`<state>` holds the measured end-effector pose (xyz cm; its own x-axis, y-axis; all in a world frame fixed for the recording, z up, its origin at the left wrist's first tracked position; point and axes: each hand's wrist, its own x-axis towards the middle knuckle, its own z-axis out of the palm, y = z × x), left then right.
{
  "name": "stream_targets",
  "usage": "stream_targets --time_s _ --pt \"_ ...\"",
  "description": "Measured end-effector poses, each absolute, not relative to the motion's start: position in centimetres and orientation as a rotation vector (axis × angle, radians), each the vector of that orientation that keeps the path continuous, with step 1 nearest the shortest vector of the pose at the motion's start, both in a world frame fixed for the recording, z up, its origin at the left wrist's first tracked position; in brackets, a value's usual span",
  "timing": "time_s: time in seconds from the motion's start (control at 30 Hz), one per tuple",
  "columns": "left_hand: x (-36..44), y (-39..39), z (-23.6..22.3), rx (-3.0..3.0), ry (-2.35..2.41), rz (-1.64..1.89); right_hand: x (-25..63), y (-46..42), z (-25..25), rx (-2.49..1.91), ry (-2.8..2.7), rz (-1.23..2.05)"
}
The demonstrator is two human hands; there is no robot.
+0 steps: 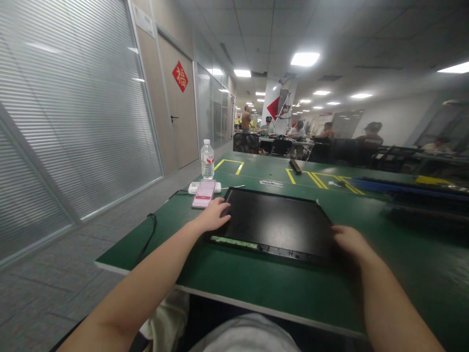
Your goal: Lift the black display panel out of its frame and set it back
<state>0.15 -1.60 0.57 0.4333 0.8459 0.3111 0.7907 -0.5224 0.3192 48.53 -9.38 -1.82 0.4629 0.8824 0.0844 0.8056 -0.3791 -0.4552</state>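
A black flat display panel lies face up before me on the green table. A green circuit board strip runs along the left part of its near edge. My left hand grips the panel's left edge, its thumb and fingertips showing on the upper side. At the opposite side, my right hand holds the right edge; its fingers are partly hidden and a little blurred. Just beyond my left hand, a phone with a pinkish screen leans near a white power strip.
A water bottle stands behind the phone. A dark cable hangs over the left of the table. Small white pieces, a dark slim bar and long blue-black parts lie farther back. Several people sit beyond.
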Motion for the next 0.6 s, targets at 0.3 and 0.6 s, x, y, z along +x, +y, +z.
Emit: stream_targets --time_s 0.3,0.6 --pt "-1.1 -1.9 1.5 2.573 0.909 0.481 47.1 -10.2 -1.1 -2.191 -1.18 0.429" --pt "-2.3 -1.7 2.6 2.502 0.859 0.377 48.2 -9.8 -2.1 -2.102 -1.104 0.428"
